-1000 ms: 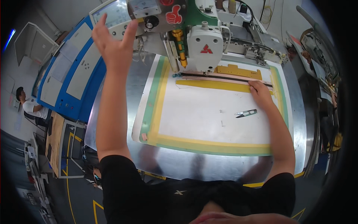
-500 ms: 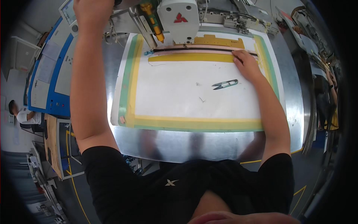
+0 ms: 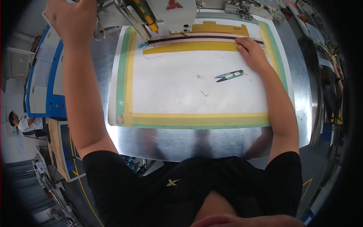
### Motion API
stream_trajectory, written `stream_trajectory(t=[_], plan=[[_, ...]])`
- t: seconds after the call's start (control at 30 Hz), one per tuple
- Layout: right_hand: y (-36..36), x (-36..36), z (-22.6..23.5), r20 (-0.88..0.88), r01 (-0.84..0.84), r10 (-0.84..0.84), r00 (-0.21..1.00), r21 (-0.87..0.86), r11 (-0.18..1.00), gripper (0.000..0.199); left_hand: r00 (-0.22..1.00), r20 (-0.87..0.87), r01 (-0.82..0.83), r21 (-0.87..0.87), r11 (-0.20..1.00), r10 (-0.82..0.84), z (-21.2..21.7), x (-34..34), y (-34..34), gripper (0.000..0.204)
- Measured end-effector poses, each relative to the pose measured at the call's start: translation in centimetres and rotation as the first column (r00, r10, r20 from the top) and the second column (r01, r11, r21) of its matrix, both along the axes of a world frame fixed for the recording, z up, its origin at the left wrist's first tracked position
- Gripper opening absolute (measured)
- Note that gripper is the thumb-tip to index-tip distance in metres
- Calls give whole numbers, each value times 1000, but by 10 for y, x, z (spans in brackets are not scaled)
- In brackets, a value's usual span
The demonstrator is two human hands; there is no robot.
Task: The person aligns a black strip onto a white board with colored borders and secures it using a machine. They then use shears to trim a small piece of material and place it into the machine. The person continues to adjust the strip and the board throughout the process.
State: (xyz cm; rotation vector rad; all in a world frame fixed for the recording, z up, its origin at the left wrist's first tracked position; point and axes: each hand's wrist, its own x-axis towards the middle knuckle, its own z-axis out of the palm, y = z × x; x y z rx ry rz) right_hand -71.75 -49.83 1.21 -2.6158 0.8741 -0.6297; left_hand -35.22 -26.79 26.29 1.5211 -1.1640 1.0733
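- Head view: compared with a second ago, the left hand [image 3: 72,19] sits higher and further toward eleven o'clock, knuckles up, reaching at the sewing machine's [image 3: 172,13] upper part; whether it grips anything I cannot tell.
- Right hand [image 3: 252,53] is unmoved, resting flat with fingers together on the pink strip with the black zipper [image 3: 196,38], at one o'clock on the white template board [image 3: 181,90].
- Thread snips [image 3: 229,75] lie untouched just beside that hand, toward seven o'clock of it.
- Judging from this, the strip is being held in place under the machine head while the other hand works the machine.
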Motion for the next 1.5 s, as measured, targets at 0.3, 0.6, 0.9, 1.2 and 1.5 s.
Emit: stream_trajectory(t=[0.3, 0.6, 0.9, 1.2, 1.5], plan=[[1, -5, 0, -6, 34, -34, 999, 4, 999, 32, 391, -460, 913, 82, 400, -797, -52, -80, 68, 47], [0, 3, -2, -2, 5, -5, 1000, -7, 1000, 32, -438, -606, 873, -111, -474, -664, -45, -137, 109, 43], [0, 1, 1, 3, 1, -1, 1000, -12, 1000, 33, -553, -470, 833, -309, -459, -688, -58, -131, 133, 40], [5, -7, -1, -10, 41, -41, 999, -12, 999, 34, 351, -758, 913, 145, 382, -550, -112, -131, 43, 24], [25, -11, 21, 6, -183, 185, 983, 204, 962, 38, 732, -402, 619, 730, 289, -551, -237, -138, -1, 46]])
